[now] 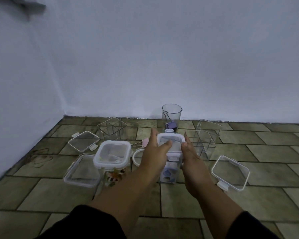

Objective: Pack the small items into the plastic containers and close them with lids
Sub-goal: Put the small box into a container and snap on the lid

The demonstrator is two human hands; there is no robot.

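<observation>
A tall clear container (168, 173) with a white-rimmed lid (171, 141) stands on the floor in the middle. My left hand (154, 150) lies on the lid's left side, thumb on top. My right hand (191, 156) presses against its right side. To the left stands another lidded container (111, 153) with small coloured items inside. Behind, a round clear jar (171, 118) holds a purple binder clip (171, 125). A pink binder clip (143, 141) lies on the floor between the two lidded containers.
Loose lids lie at the left (84, 141), front left (82, 170) and right (230, 172). Empty divided containers stand at back left (111, 127) and right (199, 141), another (209, 126) behind. A round white ring (136, 156) lies by my left hand. White walls close the back and left.
</observation>
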